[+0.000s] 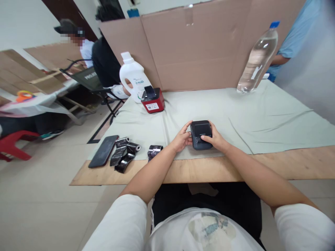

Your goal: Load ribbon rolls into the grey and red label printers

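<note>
A small black portable printer [201, 129] with a rounded body and a dark lid lies at the front of the cloth-covered table, between my two hands. My left hand [182, 138] grips its left side, with fingertips at the upper corner and along the edge. Around its right side curls my right hand [216, 138], the thumb laid across the front part of the top. The lid looks closed. Left of my left forearm are a short dark roll [155, 152], partly hidden by the arm, and several black film rolls [126, 153] with loose ends.
A dark smartphone [103, 151] lies at the table's left edge. Behind stand a red-and-black box-shaped device [153, 101], a white jug [134, 78] and a tall water bottle [259, 61]. A cardboard screen [193, 48] closes off the back. Other people sit beyond it.
</note>
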`<action>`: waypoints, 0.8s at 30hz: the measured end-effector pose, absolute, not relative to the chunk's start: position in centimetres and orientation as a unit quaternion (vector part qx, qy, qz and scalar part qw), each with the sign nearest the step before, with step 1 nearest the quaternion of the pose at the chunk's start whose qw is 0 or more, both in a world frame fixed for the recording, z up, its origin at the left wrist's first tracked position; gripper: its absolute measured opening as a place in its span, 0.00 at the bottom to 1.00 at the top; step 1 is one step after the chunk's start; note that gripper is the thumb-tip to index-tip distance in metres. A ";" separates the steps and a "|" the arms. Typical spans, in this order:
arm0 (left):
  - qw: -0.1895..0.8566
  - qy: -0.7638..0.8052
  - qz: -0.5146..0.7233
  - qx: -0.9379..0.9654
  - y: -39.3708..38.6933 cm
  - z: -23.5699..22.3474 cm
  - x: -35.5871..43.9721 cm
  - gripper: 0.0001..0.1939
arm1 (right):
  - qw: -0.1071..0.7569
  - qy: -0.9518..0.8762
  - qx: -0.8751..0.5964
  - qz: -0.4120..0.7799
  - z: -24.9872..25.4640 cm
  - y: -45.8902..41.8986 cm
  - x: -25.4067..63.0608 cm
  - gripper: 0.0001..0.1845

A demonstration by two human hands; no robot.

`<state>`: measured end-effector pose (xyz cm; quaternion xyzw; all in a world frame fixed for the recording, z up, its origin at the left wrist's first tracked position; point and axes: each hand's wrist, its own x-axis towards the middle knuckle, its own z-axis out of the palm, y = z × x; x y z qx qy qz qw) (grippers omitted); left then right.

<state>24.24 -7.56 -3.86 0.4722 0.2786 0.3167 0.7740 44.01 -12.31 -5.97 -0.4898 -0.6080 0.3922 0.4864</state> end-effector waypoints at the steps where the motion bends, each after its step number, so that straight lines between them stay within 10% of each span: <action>1: 0.771 0.281 0.320 0.474 -7.6 -3.9 24.2 0.46 | 0.484 -0.611 -0.484 0.397 -5.9 -12.3 44.1 0.56; 11: 0.762 0.312 0.308 0.477 -6.8 -4.7 24.2 0.45 | 0.449 -0.610 -0.434 0.488 -4.6 -11.1 46.3 0.42; 24: 0.756 0.331 0.255 0.503 -7.7 -3.7 24.3 0.42 | 0.576 -0.510 -0.565 0.300 -4.8 -11.0 46.7 0.30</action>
